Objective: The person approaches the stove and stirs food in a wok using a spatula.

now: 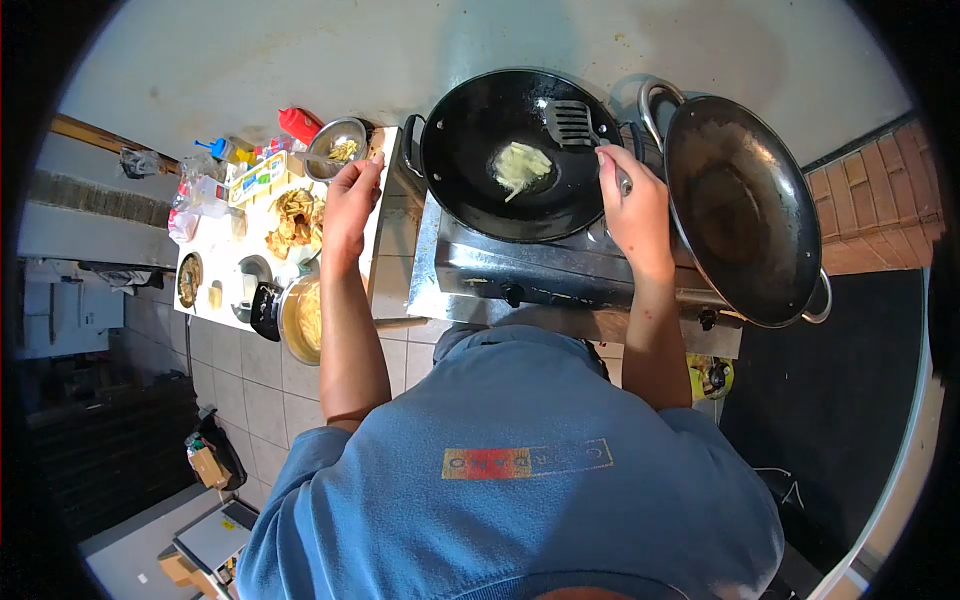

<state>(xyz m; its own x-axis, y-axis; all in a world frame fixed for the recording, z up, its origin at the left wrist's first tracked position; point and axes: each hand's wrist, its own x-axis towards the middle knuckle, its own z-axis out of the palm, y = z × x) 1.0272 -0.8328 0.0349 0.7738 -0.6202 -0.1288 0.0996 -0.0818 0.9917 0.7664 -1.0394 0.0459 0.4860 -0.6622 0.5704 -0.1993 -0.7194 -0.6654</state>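
Note:
My right hand point(637, 212) is closed round the handle of a slotted spatula point(570, 124), whose blade is over the right part of a black wok point(460, 180). A pale yellow, battered-looking piece point(522, 167) lies in the wok, with the spatula above and to its right, apart from it. My left hand point(352, 205) is raised left of the wok, its fingertips pinched together near a metal bowl point(340, 135). Whatever those fingertips may hold is too small to make out.
A second large wok point(742, 210) sits at the right of the steel stove point(540, 270). On the white table point(225, 250) at the left are browned fried pieces point(295, 222), a red bottle point(299, 124) and a bowl of yellow batter point(302, 320) near its front edge.

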